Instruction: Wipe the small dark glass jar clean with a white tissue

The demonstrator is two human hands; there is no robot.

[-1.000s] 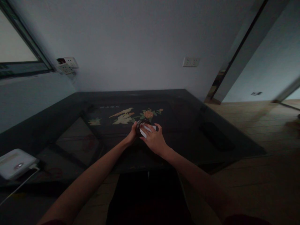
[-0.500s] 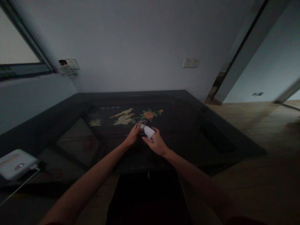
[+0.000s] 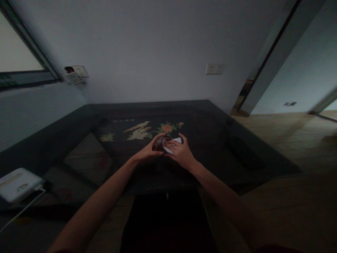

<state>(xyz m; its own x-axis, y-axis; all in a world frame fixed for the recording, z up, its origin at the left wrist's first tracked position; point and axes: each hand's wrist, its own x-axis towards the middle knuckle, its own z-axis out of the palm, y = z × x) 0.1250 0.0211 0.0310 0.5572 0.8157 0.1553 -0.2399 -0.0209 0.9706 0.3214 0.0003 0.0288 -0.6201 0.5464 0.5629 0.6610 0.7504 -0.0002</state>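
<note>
My left hand (image 3: 149, 149) is wrapped around a small, round, clear glass (image 3: 159, 143), which it holds above the dark tabletop. A folded white tissue (image 3: 178, 140) is in my right hand (image 3: 183, 154), with the fingers pressing it to the mouth of the glass. Part of the tissue shows below those fingers, against the right side of the glass. The far side and base of the glass are hidden by my hands.
The dark, glossy table (image 3: 205, 116) bears a bird-and-flower picture (image 3: 139, 131). On its left is a white box-shaped device (image 3: 21, 182) with a cable (image 3: 23, 209). A dark flat object (image 3: 244, 154) lies on the right. Wall sockets (image 3: 214, 69) are behind.
The glass has turned so its round opening shows more. My right hand has shifted slightly right, and its fingers now press the tissue into or against the opening.
</note>
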